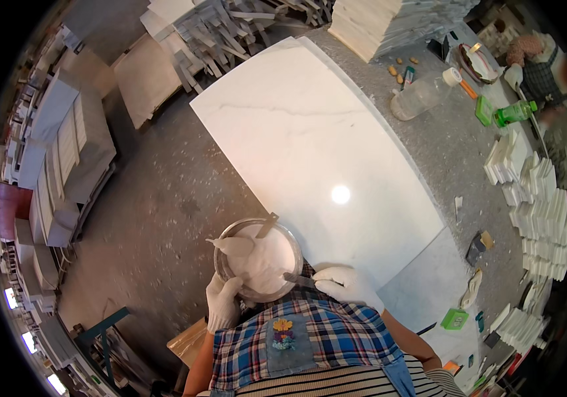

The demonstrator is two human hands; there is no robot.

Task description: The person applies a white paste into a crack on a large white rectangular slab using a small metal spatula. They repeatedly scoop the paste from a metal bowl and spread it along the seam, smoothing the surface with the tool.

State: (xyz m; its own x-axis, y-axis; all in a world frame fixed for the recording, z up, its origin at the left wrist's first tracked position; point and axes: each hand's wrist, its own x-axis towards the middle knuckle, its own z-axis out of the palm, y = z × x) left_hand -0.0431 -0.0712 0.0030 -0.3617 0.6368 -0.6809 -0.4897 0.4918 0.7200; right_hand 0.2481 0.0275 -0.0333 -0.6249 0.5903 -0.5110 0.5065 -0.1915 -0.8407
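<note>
Metal bowl [224, 270] with white contents [271, 260], at white slab's [310, 139] near-left edge; I see left hand [224, 304] gripping its lower-left rim, right hand [346, 286] curled tight round a scraper [299, 280], blade over bowl's lower-right rim; grey floor [164, 212] spreads wide leftward

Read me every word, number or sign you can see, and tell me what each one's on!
I can't read any words, numbers or signs here.
Green bottle: any print is too small and blurred to read.
Green box: same, too small to read.
Metal bowl: no writing seen.
Apron patch: a flower decoration, no readable words.
</note>
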